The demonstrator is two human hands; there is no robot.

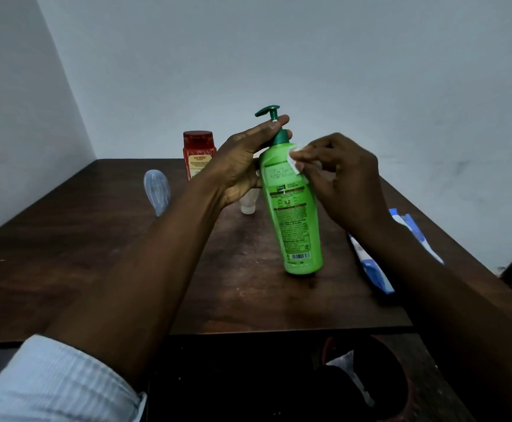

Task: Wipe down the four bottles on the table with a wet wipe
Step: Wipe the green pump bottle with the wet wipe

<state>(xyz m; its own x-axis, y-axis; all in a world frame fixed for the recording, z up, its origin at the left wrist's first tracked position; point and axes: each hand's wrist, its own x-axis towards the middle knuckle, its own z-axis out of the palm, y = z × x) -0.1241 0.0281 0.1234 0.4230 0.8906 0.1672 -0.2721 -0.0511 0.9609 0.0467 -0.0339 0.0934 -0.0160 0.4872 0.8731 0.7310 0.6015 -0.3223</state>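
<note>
A green pump bottle [294, 214] stands tilted on the dark wooden table [96, 254], its base on the tabletop. My left hand [242, 166] grips its neck and shoulder below the dark green pump. My right hand [340, 178] presses a small white wet wipe [294, 156] against the bottle's upper right side. A red bottle [197, 153] stands behind at the back. A clear bluish bottle [157, 190] stands to the left. A small white bottle [248, 202] is mostly hidden behind my left hand.
A blue and white wet wipe pack [379, 269] lies on the table's right side, partly under my right forearm. White walls close the corner behind the table. Below the front edge sits a dark reddish bin [370, 376] with something white inside.
</note>
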